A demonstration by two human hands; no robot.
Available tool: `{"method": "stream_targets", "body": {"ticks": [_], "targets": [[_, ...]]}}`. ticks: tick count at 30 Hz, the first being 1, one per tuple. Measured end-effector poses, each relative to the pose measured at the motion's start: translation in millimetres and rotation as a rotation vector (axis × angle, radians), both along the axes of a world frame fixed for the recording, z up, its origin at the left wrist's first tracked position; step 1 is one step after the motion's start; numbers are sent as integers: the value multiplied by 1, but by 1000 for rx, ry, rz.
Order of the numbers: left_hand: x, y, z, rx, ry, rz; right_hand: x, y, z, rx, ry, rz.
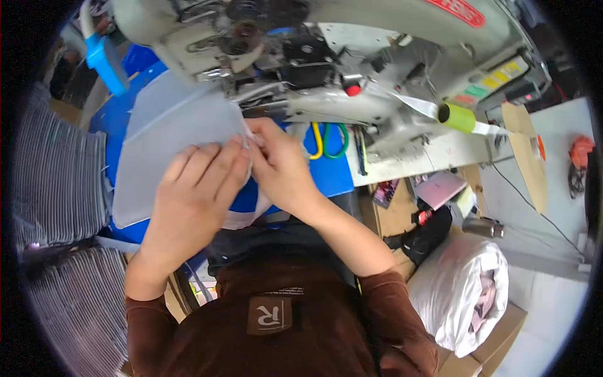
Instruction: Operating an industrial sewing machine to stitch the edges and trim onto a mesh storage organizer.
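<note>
A pale grey fabric panel (pixel 169 125) with rounded corners lies across the blue work surface (pixel 333 174), in front of a sewing machine (pixel 358 103). My left hand (pixel 195 188) rests over the panel's near right part, its fingers closed around the edge and its thumb hidden. Close beside it, my right hand (pixel 282 166) pinches that same edge between thumb and bent fingers. Below my hands hangs a loose pinkish-white piece of cloth (pixel 244 218); whether it joins the panel is hidden. The panel's far right corner reaches the machine's needle area.
Scissors with yellow and green handles (pixel 330 139) lie right of my right hand. Tall stacks of grey pieces (pixel 59 182) stand at left. A white tape runs through a green roll (pixel 457 117). At lower right sits a stuffed white sack (pixel 461 292) near a metal flask (pixel 482 227).
</note>
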State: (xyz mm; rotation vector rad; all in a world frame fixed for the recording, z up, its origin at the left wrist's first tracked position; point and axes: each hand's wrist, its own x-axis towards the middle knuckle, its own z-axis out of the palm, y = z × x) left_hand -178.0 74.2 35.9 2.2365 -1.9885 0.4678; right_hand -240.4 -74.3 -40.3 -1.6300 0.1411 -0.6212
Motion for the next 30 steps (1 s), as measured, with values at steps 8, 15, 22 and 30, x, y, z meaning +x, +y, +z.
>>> {"method": "stream_targets", "body": {"ticks": [8,15,22,30], "targets": [[14,-12,-11,-57,-41,55,0,-2,-3,37,-55,-3],[23,4,-29,-212,62,-4,-11,6,-2,-30,103,6],[31,-6,-27,-230,41,-97,-19,5,-11,119,83,33],[58,-12,-22,-246,64,-163,-1,2,-1,138,147,91]]}}
